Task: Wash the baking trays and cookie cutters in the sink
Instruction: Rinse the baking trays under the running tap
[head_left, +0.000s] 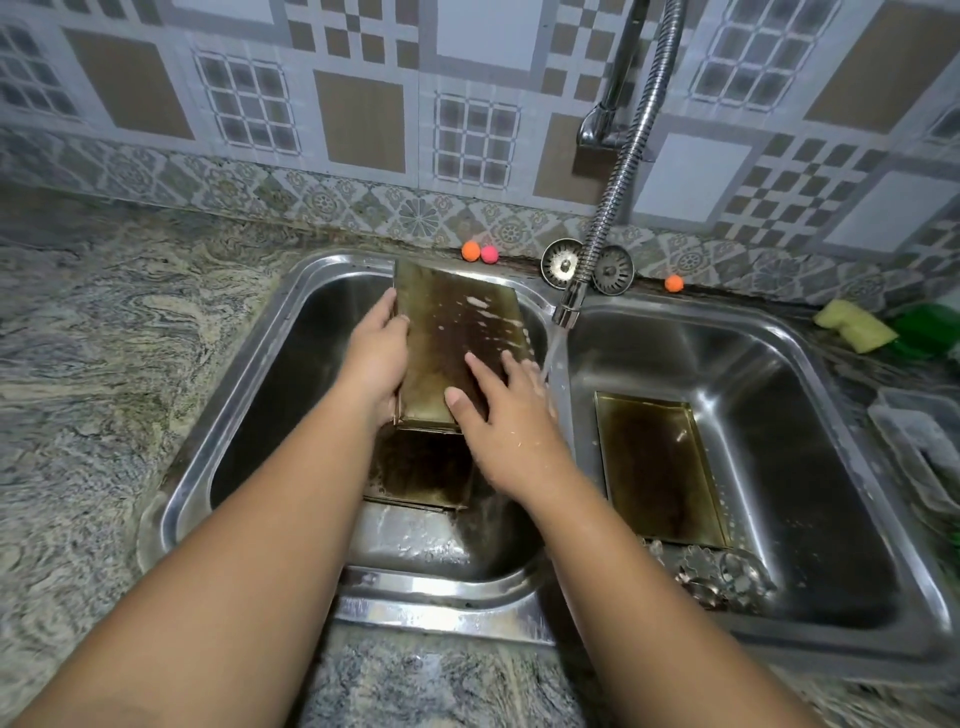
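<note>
Over the left sink basin (311, 338), the left hand (376, 358) clamps one long edge of an upturned, wet baking tray (457, 322) while the right hand (504, 421) rubs flat-fingered across its base; stiff, light metal, probably slippery, best gripped by its rims.
</note>
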